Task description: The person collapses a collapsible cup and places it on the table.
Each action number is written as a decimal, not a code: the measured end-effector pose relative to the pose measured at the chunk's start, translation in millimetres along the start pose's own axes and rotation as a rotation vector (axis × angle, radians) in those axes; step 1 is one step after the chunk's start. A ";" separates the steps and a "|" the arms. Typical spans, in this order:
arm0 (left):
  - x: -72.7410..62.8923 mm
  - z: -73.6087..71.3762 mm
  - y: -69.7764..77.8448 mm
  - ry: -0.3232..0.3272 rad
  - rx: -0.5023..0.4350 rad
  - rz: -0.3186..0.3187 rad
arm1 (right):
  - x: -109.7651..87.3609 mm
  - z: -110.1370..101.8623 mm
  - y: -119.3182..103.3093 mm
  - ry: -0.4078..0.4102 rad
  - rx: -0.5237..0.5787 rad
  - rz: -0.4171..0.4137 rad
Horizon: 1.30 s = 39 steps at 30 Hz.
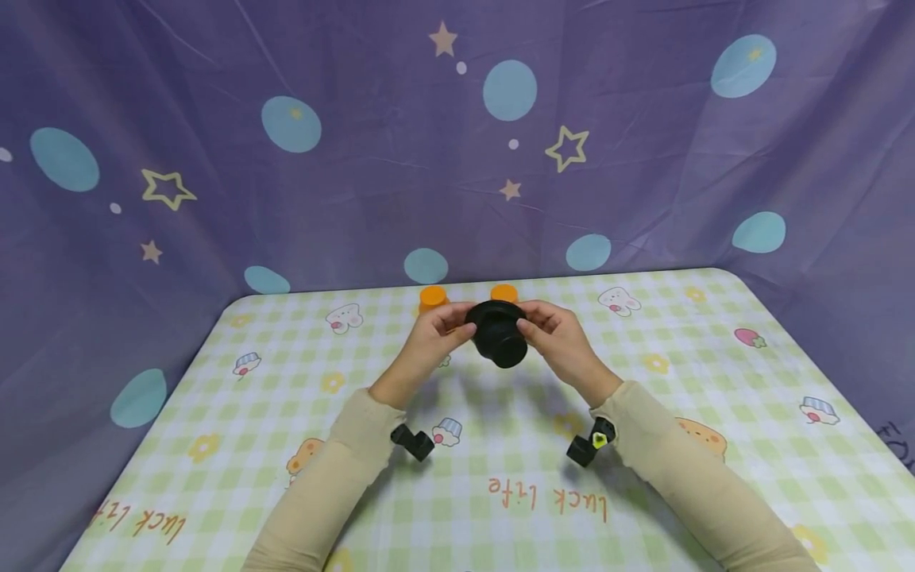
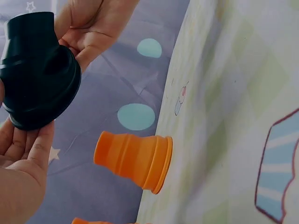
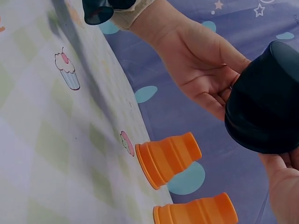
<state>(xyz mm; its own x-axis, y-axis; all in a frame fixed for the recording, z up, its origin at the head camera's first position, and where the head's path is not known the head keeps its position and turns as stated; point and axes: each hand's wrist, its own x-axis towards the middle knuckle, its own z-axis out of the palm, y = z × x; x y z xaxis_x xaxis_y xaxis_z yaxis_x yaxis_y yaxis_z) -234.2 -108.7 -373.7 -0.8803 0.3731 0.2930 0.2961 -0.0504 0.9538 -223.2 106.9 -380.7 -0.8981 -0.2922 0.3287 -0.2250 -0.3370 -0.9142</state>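
Both hands hold a black tiered cup up off the table, tilted with its narrow end toward me. My left hand pinches its wide rim on the left side, thumb on the near face. On the right side, my right hand grips the same rim between thumb and fingers. In the left wrist view the black cup shows a pushed-in dent near its rim. Its inside is hidden. Beyond the hands two orange tiered cups, one left and one right, stand upside down on the table.
A green-and-white checked cloth with printed cakes and animals covers the table. A purple curtain with stars and blue spots hangs behind and beside it. Small black wrist cameras sit at both sleeves.
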 end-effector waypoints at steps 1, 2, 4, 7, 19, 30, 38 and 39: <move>0.0 0.9 -0.2 0.008 0.005 0.007 | -0.2 0.3 0.3 0.004 0.000 0.002; 0.0 2.0 -0.6 0.017 0.010 0.016 | -0.5 0.6 0.4 0.005 0.000 0.004; 0.0 4.5 -1.2 0.035 0.023 0.032 | -1.0 1.3 0.2 0.008 -0.005 0.006; 0.5 7.9 -1.9 0.068 0.052 0.056 | -1.1 1.1 0.9 0.009 -0.020 0.000; 0.7 9.3 1.2 0.166 0.106 0.041 | -4.1 -2.8 -1.2 -0.004 -0.155 0.055; 1.7 10.3 4.5 0.112 0.205 0.036 | 1.9 -2.8 -10.5 -0.046 -0.385 0.023; -1.1 15.0 2.2 0.057 0.320 0.098 | 4.0 1.7 -13.3 -0.052 -0.564 0.023; -1.4 15.2 2.0 0.055 0.334 0.099 | 3.8 2.3 -13.8 -0.056 -0.574 0.032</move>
<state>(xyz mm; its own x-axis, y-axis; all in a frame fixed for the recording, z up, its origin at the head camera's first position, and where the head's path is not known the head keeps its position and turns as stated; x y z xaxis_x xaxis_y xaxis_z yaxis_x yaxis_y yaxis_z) -226.7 -95.2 -373.1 -0.8572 0.3308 0.3947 0.4779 0.2255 0.8490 -222.7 108.3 -366.3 -0.8901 -0.3462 0.2964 -0.3810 0.2082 -0.9008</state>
